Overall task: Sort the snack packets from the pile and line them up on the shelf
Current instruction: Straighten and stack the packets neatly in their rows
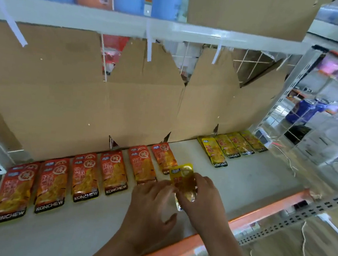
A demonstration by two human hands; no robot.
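Observation:
Both hands meet over the middle of the white shelf [92, 223]. My right hand [201, 195] grips a yellow snack packet [184, 177] from the right. My left hand [152, 204] touches the packet's left edge with blurred fingers, its thumb spread. The packet sits just in front of the right end of a row of orange packets [87, 173] that runs from the left along the back. A second row, of yellow packets [232, 147], lies at the back right. No loose pile is in view.
Brown cardboard [84, 99] lines the shelf's back. An orange beam [248, 220] marks the front edge. A grey perforated upright [291, 92] stands at the right, with a wire grid and other goods beyond. The shelf above [132, 26] carries boxes and blue packages.

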